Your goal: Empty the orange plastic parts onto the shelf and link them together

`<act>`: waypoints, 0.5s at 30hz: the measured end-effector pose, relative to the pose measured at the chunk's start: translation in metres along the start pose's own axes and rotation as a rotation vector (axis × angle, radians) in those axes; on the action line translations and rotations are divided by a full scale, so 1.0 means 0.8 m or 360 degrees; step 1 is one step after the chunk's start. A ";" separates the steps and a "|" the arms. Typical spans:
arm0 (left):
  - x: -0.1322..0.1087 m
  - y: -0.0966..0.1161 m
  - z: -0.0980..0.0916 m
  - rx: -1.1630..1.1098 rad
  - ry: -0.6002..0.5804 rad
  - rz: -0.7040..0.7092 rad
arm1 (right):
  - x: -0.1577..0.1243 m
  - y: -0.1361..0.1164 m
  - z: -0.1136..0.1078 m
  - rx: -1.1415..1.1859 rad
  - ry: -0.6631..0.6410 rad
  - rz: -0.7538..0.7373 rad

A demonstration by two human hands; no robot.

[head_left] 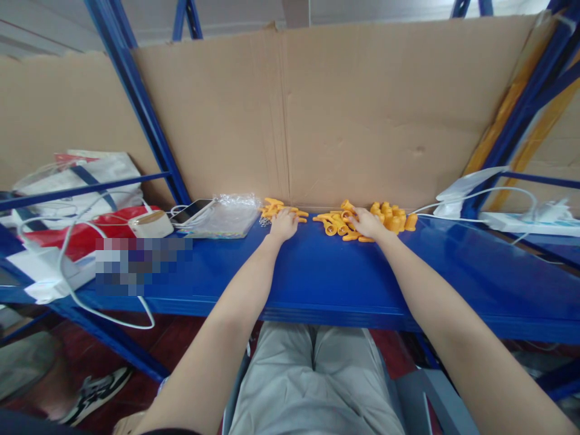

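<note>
My left hand (284,225) rests among a small pile of yellow-orange plastic pieces (270,207) with slim, stick-like ends. Its fingers bend down and close; whatever lies under them is hidden. Small shiny metal bits (264,222) lie just left of that hand. To the right, my right hand (369,225) reaches into a second heap of yellow-orange pieces (330,228), some showing round open cups with handles. Thumb and fingers close on a yellow funnel-shaped piece (347,206) there. Beside this hand stand several yellow cup-shaped pieces (394,216) in a group.
A blue metal shelf top (312,278) carries everything, with a cardboard panel (362,121) behind. Left are clear plastic bags (231,214), a phone (193,211), white chargers with cables (54,272) and a red bag (113,220). Power strips (530,222) lie right. Another person's shoe (97,393) shows below left.
</note>
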State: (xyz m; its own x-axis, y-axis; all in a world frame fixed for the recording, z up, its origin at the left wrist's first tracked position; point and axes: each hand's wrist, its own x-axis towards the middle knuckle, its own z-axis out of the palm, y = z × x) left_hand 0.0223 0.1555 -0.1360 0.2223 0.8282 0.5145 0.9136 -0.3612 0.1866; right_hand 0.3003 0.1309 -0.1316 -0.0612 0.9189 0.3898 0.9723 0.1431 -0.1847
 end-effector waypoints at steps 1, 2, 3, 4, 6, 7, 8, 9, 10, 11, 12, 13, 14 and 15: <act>0.000 0.001 0.000 -0.0006 0.0006 0.0009 | -0.001 0.000 0.000 0.0005 0.0002 0.0017; 0.000 0.002 -0.001 -0.0010 0.0012 0.0019 | -0.002 0.000 0.000 0.0004 0.0010 0.0035; 0.000 0.003 -0.001 -0.0013 0.0019 0.0029 | -0.003 -0.001 -0.001 -0.0005 0.0020 0.0046; 0.000 0.004 -0.001 -0.0015 0.0025 0.0039 | -0.004 -0.002 -0.002 -0.0023 0.0028 0.0047; -0.001 0.004 0.000 -0.0022 0.0043 0.0059 | -0.007 -0.006 -0.005 -0.0076 0.0039 0.0023; 0.000 0.004 0.001 -0.0025 0.0053 0.0067 | -0.007 -0.008 -0.006 -0.0105 0.0049 -0.0003; 0.000 0.003 0.001 -0.0028 0.0061 0.0076 | -0.007 -0.011 -0.007 -0.0133 0.0067 -0.0039; 0.000 0.003 0.001 -0.0031 0.0066 0.0084 | -0.007 -0.013 -0.008 -0.0162 0.0092 -0.0078; 0.001 0.003 0.002 -0.0033 0.0069 0.0090 | -0.006 -0.015 -0.008 -0.0190 0.0119 -0.0115; 0.001 0.003 0.002 -0.0034 0.0070 0.0093 | -0.005 -0.017 -0.008 -0.0219 0.0138 -0.0149; 0.001 0.003 0.002 -0.0034 0.0069 0.0094 | -0.004 -0.020 -0.008 -0.0248 0.0145 -0.0177; 0.001 0.004 0.001 -0.0031 0.0067 0.0095 | -0.004 -0.022 -0.008 -0.0277 0.0145 -0.0201; 0.001 0.004 0.001 -0.0027 0.0063 0.0093 | -0.003 -0.024 -0.008 -0.0307 0.0145 -0.0222; 0.001 0.005 0.000 -0.0023 0.0057 0.0091 | -0.003 -0.026 -0.008 -0.0340 0.0146 -0.0245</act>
State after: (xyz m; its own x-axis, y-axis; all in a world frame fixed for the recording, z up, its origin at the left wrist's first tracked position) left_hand 0.0260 0.1548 -0.1351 0.2615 0.7904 0.5540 0.8948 -0.4137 0.1678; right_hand 0.2818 0.1233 -0.1231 -0.2007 0.8539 0.4802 0.9792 0.1889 0.0734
